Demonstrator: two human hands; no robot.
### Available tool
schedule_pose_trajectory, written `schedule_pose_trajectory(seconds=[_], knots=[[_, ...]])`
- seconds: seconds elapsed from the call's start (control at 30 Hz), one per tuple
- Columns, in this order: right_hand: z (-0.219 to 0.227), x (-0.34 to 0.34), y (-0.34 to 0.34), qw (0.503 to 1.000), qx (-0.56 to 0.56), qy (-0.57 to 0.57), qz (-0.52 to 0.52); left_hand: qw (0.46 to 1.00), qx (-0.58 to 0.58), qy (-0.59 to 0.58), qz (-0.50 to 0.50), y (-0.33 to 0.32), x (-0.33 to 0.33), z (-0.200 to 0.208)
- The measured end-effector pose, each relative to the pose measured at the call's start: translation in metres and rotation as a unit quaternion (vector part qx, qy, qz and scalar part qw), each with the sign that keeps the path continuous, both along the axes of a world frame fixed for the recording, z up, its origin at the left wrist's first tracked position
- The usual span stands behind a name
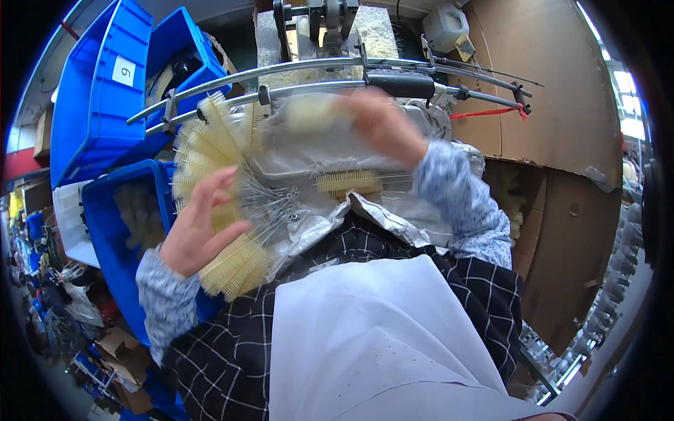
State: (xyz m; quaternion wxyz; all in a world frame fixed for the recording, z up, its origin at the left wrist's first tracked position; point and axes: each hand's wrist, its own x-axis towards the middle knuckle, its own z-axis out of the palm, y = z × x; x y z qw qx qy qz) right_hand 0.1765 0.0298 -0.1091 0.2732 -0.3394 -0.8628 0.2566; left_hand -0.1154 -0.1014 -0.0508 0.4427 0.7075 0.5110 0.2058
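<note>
A fan of cream-bristled wire brushes [235, 266] lies to the left of my lap, their looped wire handles [277, 207] pointing inward. My left hand [200, 231] is over this pile, thumb and fingers apart, with nothing seen in it. Farther forward, my right hand [386, 123] is blurred by motion. At its fingertips is a smeared cream brush [309, 116], which it appears to hold; the exact grip is not clear. Another cream brush [349, 182] lies crosswise on the silvery sheet [302, 151] in front of me.
Two metal rails [302, 90] with a black roller [401, 85] cross beyond my hands, below a machine [330, 35]. Blue bins [95, 98] stand at left, one lower bin [119, 259] holding brushes. Cardboard [547, 91] walls the right side, with a white jug [446, 28] nearby.
</note>
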Motion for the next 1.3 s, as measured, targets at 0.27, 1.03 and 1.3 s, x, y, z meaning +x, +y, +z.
schedule_pose_trajectory(seconds=[0.27, 1.03, 1.3], knots=[[-0.024, 0.057, 0.116, 0.874, 0.18, -0.355, -0.279, 0.946, -0.243, 0.215, 0.02, -0.072, -0.028, -0.02], [-0.058, 0.073, 0.162, 0.889, 0.241, -0.327, -0.214, 0.981, 0.081, -0.107, 0.138, -0.022, -0.022, 0.027], [-0.063, 0.107, 0.147, 0.894, 0.127, -0.221, -0.368, 0.966, 0.121, -0.13, 0.19, -0.027, -0.03, 0.023]])
